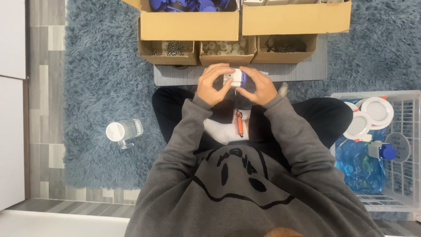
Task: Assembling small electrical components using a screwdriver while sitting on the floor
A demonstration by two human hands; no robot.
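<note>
White box (233, 77) sits clamped between left hand (212, 85) and right hand (259, 87) fingers.

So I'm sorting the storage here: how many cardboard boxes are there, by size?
Large cardboard boxes: 2
Small cardboard boxes: 3
Total: 5

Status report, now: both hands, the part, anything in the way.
Left hand and right hand both closed on small white part. Part held above lap, blue piece on its right side. Orange-handled screwdriver on lap below; nothing obstructing.
</note>
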